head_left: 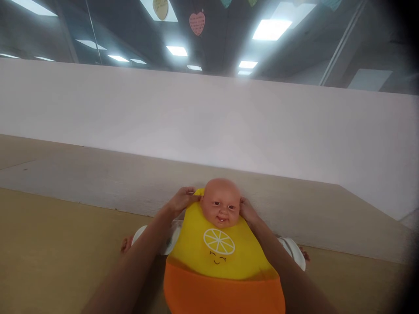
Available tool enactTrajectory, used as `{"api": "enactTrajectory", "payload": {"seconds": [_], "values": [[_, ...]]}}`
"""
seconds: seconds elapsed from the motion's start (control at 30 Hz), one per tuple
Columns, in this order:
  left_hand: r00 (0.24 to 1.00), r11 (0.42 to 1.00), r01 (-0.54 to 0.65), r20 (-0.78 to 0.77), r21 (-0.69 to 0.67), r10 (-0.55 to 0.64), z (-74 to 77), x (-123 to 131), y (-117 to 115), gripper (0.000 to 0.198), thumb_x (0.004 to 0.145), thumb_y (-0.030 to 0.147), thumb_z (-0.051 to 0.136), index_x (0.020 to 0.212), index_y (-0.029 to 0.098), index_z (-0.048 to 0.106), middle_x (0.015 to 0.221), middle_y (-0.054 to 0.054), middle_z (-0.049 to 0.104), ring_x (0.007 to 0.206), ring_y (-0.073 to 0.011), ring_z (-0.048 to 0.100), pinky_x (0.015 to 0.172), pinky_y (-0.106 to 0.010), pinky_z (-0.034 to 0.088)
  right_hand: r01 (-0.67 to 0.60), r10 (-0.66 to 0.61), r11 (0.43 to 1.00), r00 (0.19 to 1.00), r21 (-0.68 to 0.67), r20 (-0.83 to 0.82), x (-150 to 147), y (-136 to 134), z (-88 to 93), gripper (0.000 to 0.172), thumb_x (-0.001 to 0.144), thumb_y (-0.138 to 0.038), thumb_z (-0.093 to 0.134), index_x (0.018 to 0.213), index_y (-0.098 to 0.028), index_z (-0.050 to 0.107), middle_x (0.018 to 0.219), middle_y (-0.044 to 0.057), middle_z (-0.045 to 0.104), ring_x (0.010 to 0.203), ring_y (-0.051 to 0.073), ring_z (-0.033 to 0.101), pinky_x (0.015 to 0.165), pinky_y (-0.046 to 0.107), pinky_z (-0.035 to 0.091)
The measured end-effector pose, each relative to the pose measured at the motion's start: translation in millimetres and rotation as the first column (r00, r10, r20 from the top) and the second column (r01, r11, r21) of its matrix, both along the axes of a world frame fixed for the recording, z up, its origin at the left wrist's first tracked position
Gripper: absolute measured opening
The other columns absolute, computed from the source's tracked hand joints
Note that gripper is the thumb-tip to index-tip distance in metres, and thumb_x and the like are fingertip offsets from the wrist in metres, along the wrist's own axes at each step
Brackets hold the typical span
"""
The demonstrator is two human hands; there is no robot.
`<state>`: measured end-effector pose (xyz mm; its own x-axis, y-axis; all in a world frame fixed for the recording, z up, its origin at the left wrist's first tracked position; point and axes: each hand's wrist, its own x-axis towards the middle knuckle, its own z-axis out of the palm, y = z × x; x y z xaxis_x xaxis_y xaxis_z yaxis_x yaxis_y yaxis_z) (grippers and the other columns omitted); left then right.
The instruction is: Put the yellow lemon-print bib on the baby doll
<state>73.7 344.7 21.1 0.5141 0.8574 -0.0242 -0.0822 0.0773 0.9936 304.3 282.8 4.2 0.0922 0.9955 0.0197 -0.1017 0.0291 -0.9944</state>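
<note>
A bald baby doll faces me, its arms spread out to both sides in white sleeves. Over its chest lies a yellow bib with a white citrus slice, a small smiling face and an orange pocket at the bottom. My left hand pinches the bib's neck strap beside the doll's head. On the other side of the head, my right hand is closed at the neck, its fingertips hidden behind the doll. What those fingers hold does not show.
The doll rests on a tan surface with a greyish raised ledge behind it. A white wall rises at the back, topped by a dark glass pane reflecting lights. A pink heart note is on the glass.
</note>
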Motion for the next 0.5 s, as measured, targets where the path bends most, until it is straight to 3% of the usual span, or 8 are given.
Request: {"api": "enactTrajectory", "payload": {"seconds": [0.13,0.27,0.37,0.5], "values": [[0.999,0.999,-0.029,-0.037,-0.030,0.028,2.1,6,-6,0.023,0.059,0.023,0.071,0.080,0.016,0.066,0.063,-0.002,0.068,0.054,-0.0171,0.062,0.053,-0.028,0.044,-0.057,0.055,0.998,0.989,-0.011,-0.140,4,6,-10.4,0.027,0.053,-0.033,0.077,0.075,-0.018,0.071,0.080,0.007,0.075,0.078,0.025,0.067,0.069,0.034,0.051],[0.993,0.995,-0.088,-0.081,-0.043,0.085,4.3,11,-10,0.038,0.056,0.018,0.065,0.094,0.017,0.067,0.068,-0.002,0.071,0.056,-0.0178,0.062,0.053,-0.028,0.045,-0.067,0.063,0.998,0.985,-0.015,-0.163,5,10,-15.7,0.033,0.057,-0.029,0.071,0.088,-0.018,0.071,0.084,0.005,0.075,0.072,0.022,0.067,0.065,0.032,0.050],[0.992,0.992,-0.107,-0.074,-0.068,0.102,3.2,13,-9,0.041,0.056,0.017,0.064,0.097,0.018,0.066,0.066,-0.001,0.070,0.056,-0.0176,0.061,0.053,-0.028,0.044,-0.044,0.044,0.999,0.996,0.000,-0.075,5,11,-15.4,0.033,0.059,-0.028,0.064,0.090,-0.018,0.072,0.084,0.005,0.075,0.072,0.022,0.066,0.065,0.031,0.050],[0.984,0.985,-0.166,-0.080,-0.051,0.161,-1.6,16,-8,0.044,0.056,0.020,0.064,0.100,0.019,0.064,0.064,0.000,0.069,0.057,-0.0176,0.060,0.055,-0.028,0.044,0.052,-0.067,0.995,0.982,0.089,0.178,7,16,-13.5,0.032,0.059,-0.027,0.053,0.083,-0.016,0.071,0.088,0.008,0.075,0.078,0.022,0.065,0.068,0.031,0.050]]}}
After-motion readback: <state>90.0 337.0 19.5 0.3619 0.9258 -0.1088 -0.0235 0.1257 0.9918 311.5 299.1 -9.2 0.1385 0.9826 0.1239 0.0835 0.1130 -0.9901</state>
